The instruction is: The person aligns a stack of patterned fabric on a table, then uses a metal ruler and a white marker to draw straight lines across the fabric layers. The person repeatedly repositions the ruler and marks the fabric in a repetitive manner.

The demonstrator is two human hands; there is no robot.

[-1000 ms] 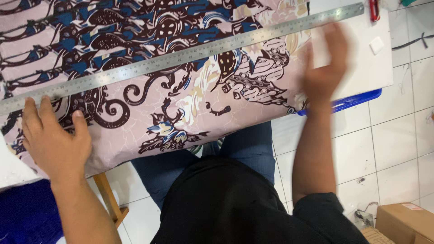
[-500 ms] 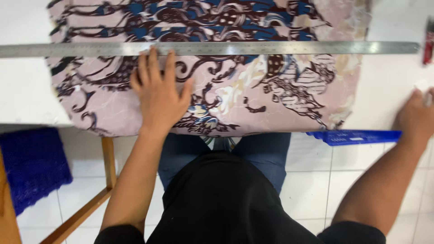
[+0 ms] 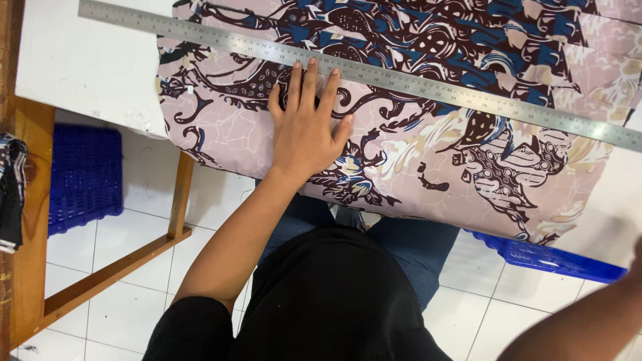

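Left hand (image 3: 306,127), fingers spread, now pins the patterned pink-and-blue batik cloth (image 3: 414,140) below the long steel ruler (image 3: 374,70), which has tilted; right hand has left view.

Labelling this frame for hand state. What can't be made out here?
Head view only:
- Right hand: cut off by the right edge; only the forearm shows, so its grip is unknown.
- Ruler: its right end runs out of frame.
- Cloth: top part cut by the upper edge.
- Left hand: palm down on the cloth; what lies under it is hidden.
- Blue crate: mostly hidden under the table.
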